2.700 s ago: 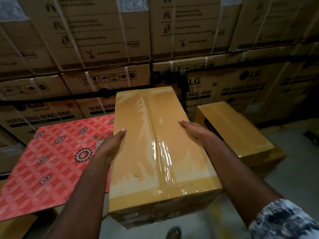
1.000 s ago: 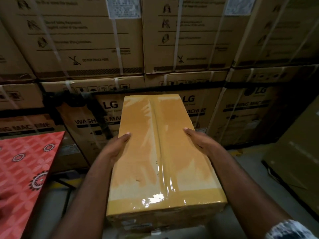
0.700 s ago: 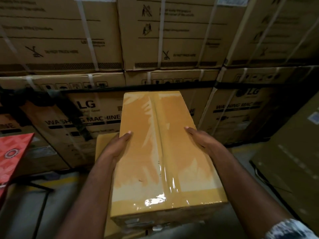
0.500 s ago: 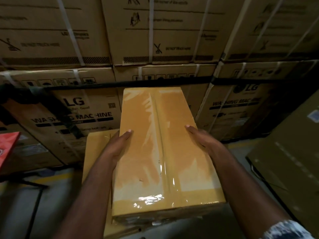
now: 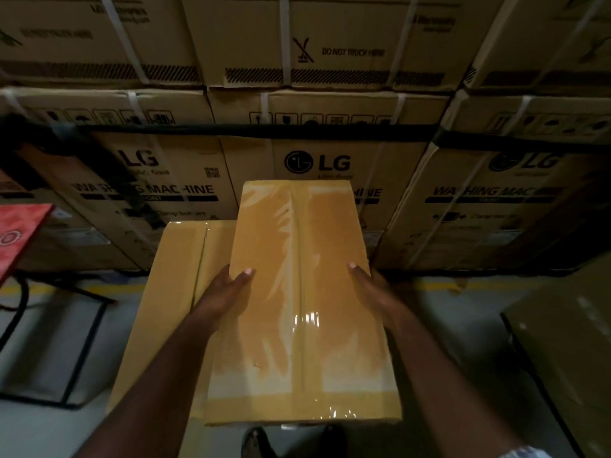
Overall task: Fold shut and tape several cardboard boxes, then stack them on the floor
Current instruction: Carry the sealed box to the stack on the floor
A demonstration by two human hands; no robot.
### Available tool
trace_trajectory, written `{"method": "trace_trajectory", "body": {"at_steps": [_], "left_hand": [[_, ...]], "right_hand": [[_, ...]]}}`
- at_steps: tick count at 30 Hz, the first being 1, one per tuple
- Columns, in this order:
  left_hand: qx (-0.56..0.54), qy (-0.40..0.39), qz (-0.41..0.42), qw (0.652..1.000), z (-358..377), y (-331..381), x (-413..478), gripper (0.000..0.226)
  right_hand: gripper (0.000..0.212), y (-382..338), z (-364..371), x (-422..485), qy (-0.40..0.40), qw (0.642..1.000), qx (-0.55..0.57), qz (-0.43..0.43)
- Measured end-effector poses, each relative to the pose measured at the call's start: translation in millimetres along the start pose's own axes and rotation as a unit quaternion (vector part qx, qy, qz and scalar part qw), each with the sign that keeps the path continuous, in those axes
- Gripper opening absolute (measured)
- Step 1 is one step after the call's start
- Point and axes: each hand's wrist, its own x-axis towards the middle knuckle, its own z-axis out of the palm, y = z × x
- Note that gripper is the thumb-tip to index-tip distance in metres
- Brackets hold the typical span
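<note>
Head camera looks down over both forearms at the taped box (image 5: 299,312) that I carry lengthwise away from me, with clear tape glinting along its centre seam and across its near end. My left hand (image 5: 228,292) takes the left long edge about halfway along: the thumb lies on the top face and the fingers drop out of sight down the side, so that grip is clamped on the box. My right hand (image 5: 373,290) mirrors it on the right long edge, thumb on top and fingers hidden below, a firm grip on the same box. The box hangs over the right part of a second box (image 5: 172,309), also sealed, which lies on the grey floor (image 5: 49,424); from this angle I cannot tell whether the two touch. The tips of my shoes (image 5: 254,441) show just beneath the near end of the carried box. Behind both stands a wall of strapped washing machine cartons (image 5: 330,160), stacked in rows to the top of the view. At the far left a corner of the red patterned bench (image 5: 16,233) juts in above its black metal frame (image 5: 82,342). A darker carton (image 5: 568,342) sits on the floor at the right, well apart from my boxes.
</note>
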Motion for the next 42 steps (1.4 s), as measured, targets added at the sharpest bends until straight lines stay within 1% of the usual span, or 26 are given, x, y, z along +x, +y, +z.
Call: {"method": "trace_trajectory", "body": {"at_steps": [2,3,6,8,9,10,11,12,14,15,16,18,20,22,23,26,27,28,30,32,35,38,40,41,42], "left_hand": [[-0.006,0.008,-0.011,1.0,1,-13,3,0.035],[-0.012,0.018,-0.022,1.0,2,-20,6,0.031],[-0.021,0.037,-0.05,0.998,1,-36,17,0.03],[-0.031,0.045,-0.055,0.997,-2,-57,31,0.044],[-0.036,0.051,-0.059,0.996,-5,-69,38,0.05],[-0.038,0.063,-0.056,0.996,-6,-76,43,0.05],[-0.03,0.073,-0.053,0.996,-6,-83,50,0.046],[-0.017,0.079,-0.051,0.995,-5,-90,55,0.043],[0.005,0.087,-0.047,0.995,-4,-104,70,0.04],[0.035,0.099,-0.042,0.994,-3,-112,78,0.045],[0.083,0.125,-0.038,0.988,-2,-122,87,0.053],[0.163,0.164,-0.058,0.971,-2,-140,100,0.072],[0.18,0.166,-0.088,0.966,-1,-154,109,0.08],[0.218,0.166,-0.074,0.959,-1,-164,113,0.085],[0.24,0.169,-0.075,0.953,-2,-169,116,0.085],[0.271,0.178,-0.079,0.943,2,-171,117,0.067],[0.271,0.187,-0.079,0.941,5,-172,118,0.064],[0.272,0.191,-0.08,0.94,7,-172,118,0.064],[0.271,0.186,-0.081,0.941,8,-170,118,0.064],[0.268,0.178,-0.088,0.943,5,-172,119,0.065],[0.262,0.17,-0.088,0.946,-3,-170,119,0.066],[0.255,0.169,-0.087,0.948,-9,-168,118,0.066],[0.25,0.17,-0.089,0.949,-12,-167,119,0.067],[0.251,0.169,-0.09,0.949,-13,-167,119,0.067],[0.253,0.168,-0.091,0.948,-15,-167,120,0.067]], "right_hand": [[0.115,10,3,10,-0.001,1.0,-0.004,0.02],[0.12,14,5,13,-0.005,1.0,-0.004,0.021],[0.09,23,17,19,-0.012,1.0,0.012,0.019],[0.087,35,24,28,-0.007,0.999,0.026,0.028],[0.079,42,29,32,-0.009,0.999,0.03,0.028],[0.072,50,32,38,-0.01,0.999,0.032,0.024],[0.07,57,36,43,-0.01,0.999,0.037,0.023],[0.073,62,39,46,-0.01,0.999,0.043,0.021],[0.091,76,42,58,-0.013,0.999,0.048,0.01],[0.096,83,44,62,-0.01,0.999,0.046,0.009],[0.098,90,45,70,-0.008,0.999,0.045,0.003],[0.099,103,49,80,-0.003,0.999,0.045,-0.008],[0.098,115,54,89,0.0,0.999,0.046,-0.014],[0.097,121,57,93,-0.004,0.999,0.04,-0.014],[0.092,123,59,96,-0.003,0.999,0.035,-0.008],[0.06,129,63,107,0.009,1.0,0.029,-0.002],[0.052,130,64,109,0.015,1.0,0.027,-0.006],[0.046,131,64,111,0.018,0.999,0.027,-0.013],[0.041,133,64,114,0.019,0.999,0.032,-0.019],[0.045,133,66,114,0.018,0.999,0.032,-0.018],[0.061,129,71,110,0.017,0.999,0.027,-0.028],[0.066,125,76,108,0.004,0.999,0.035,-0.032],[0.084,123,77,109,0.001,0.999,0.035,-0.024],[0.086,124,78,110,0.001,0.999,0.029,-0.019],[0.08,124,80,111,0.001,1.0,0.023,-0.015]]}}
